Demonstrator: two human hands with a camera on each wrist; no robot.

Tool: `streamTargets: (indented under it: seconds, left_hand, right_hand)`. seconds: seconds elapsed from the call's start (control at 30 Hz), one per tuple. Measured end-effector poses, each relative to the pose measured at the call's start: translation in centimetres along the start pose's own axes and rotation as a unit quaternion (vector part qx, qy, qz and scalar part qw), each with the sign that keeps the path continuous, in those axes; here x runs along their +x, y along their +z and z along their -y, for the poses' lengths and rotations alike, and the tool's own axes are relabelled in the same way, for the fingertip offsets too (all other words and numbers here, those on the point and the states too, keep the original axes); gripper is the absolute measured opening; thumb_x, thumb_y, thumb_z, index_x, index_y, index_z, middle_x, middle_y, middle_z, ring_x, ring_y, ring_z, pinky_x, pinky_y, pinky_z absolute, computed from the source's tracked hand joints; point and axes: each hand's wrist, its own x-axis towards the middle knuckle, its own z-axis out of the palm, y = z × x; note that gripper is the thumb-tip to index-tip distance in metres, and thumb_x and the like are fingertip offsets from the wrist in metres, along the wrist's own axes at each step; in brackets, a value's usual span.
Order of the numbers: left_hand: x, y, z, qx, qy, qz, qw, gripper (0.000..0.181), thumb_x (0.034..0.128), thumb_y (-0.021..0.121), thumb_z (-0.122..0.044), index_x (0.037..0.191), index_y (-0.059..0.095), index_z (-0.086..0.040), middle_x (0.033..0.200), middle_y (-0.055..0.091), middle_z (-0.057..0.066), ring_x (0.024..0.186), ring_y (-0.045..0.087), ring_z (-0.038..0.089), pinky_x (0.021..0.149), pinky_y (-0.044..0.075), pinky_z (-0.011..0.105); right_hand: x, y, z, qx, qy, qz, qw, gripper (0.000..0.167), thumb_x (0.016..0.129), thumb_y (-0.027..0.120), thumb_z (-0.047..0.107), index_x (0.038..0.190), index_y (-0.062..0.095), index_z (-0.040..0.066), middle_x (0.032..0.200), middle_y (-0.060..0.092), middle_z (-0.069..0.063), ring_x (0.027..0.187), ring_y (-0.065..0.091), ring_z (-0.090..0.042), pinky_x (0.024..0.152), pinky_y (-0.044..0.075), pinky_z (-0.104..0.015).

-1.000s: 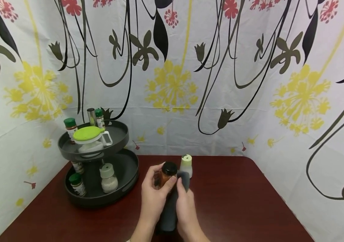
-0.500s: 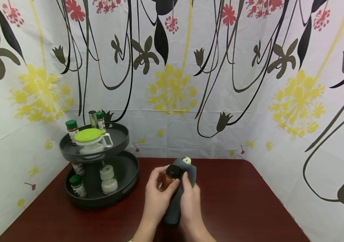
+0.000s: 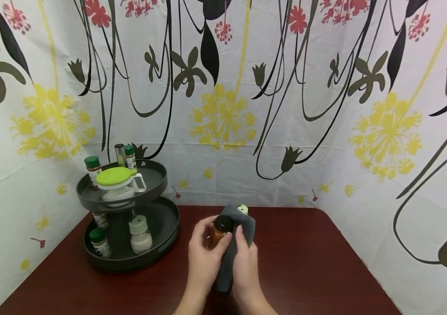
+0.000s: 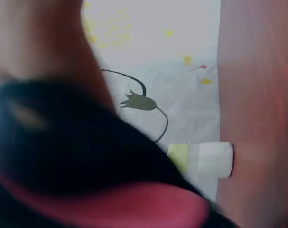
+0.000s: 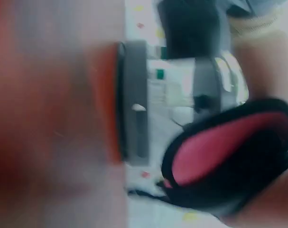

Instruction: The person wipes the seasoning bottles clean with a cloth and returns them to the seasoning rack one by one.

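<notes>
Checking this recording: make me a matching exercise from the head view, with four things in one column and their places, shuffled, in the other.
Things:
1. black-lidded jar
2. grey cloth
3. lime-lidded container
4. shaker with a grey-green lid

Places:
A. on the upper tier of the dark stand
B. in the right hand
C. on the lower tier of that stand
D. in the left hand

Right pairs: 1-D, 2-B, 3-A, 4-C
</notes>
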Motion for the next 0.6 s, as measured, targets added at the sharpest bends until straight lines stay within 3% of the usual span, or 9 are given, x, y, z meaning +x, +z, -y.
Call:
streamTargets:
  seconds: [0.1,0.17,0.2,0.27,0.37,0.53,0.6]
  left_hand:
    - [0.0,-0.2,-0.1,0.006,0.013,-0.017,0.9998,0.045,0.0934,0.084,-0.016,0.134,0.068,-0.022,0.119,0.063,0.007,0.105,0.060,0.020,0.092,0.051,0.038]
    - [0.0,-0.2,-0.1,0.010,0.012,-0.016,0.9998,0.046,0.0933,0.084,-0.017,0.135,0.067,-0.023,0.120,0.062,0.007,0.107,0.060,0.021,0.093,0.051,0.040]
    - [-0.1,-0.2,-0.1,0.011,0.010,-0.013,0.9998,0.047,0.0929,0.084,-0.016,0.135,0.067,-0.023,0.121,0.062,0.006,0.108,0.060,0.021,0.094,0.051,0.039]
    - [-0.2,-0.1,-0.1,0.009,0.009,-0.005,0.9999,0.047,0.0922,0.085,-0.016,0.135,0.067,-0.023,0.122,0.062,0.006,0.107,0.060,0.021,0.093,0.052,0.035]
    - [-0.3,0.0,-0.2,0.004,0.018,-0.008,0.9998,0.047,0.0907,0.086,-0.014,0.133,0.069,-0.024,0.120,0.063,0.006,0.104,0.059,0.020,0.090,0.053,0.030]
    - [-0.3,-0.3,-0.3,0.001,0.022,-0.032,0.9993,0.046,0.0900,0.087,-0.013,0.131,0.071,-0.028,0.117,0.063,0.006,0.104,0.060,0.020,0.090,0.053,0.033]
    - [-0.2,-0.3,-0.2,0.002,0.015,-0.029,0.9995,0.046,0.0896,0.087,-0.014,0.131,0.071,-0.027,0.118,0.063,0.005,0.104,0.061,0.020,0.089,0.054,0.032]
  right_hand:
    - [0.0,-0.2,-0.8,-0.008,0.054,0.025,0.9982,0.076,0.111,0.035,0.065,0.163,0.038,0.011,0.138,0.066,-0.006,0.115,0.067,-0.013,0.099,0.053,-0.034]
    - [0.2,-0.2,-0.3,-0.013,0.073,0.029,0.9969,0.076,0.111,0.036,0.065,0.164,0.037,0.011,0.143,0.064,-0.006,0.121,0.066,-0.014,0.104,0.051,-0.037]
    - [0.2,-0.1,0.0,-0.017,0.070,0.023,0.9971,0.076,0.110,0.036,0.065,0.164,0.037,0.011,0.147,0.061,-0.007,0.126,0.064,-0.016,0.108,0.048,-0.041]
    - [0.4,0.3,0.7,-0.016,0.029,0.005,0.9994,0.077,0.110,0.038,0.066,0.164,0.037,0.012,0.155,0.055,-0.012,0.133,0.060,-0.021,0.112,0.045,-0.045]
    - [0.1,0.8,-0.1,-0.002,-0.017,-0.004,0.9998,0.076,0.109,0.035,0.068,0.162,0.039,0.014,0.149,0.059,-0.010,0.130,0.062,-0.022,0.111,0.048,-0.041]
    - [-0.2,0.3,-1.8,0.029,0.050,0.049,0.9971,0.082,0.107,0.030,0.074,0.163,0.038,0.015,0.133,0.069,0.005,0.116,0.068,-0.007,0.099,0.054,-0.026]
    - [0.0,0.1,-1.2,0.031,0.043,0.055,0.9971,0.085,0.105,0.031,0.077,0.164,0.037,0.016,0.137,0.068,0.003,0.119,0.066,-0.009,0.101,0.052,-0.027]
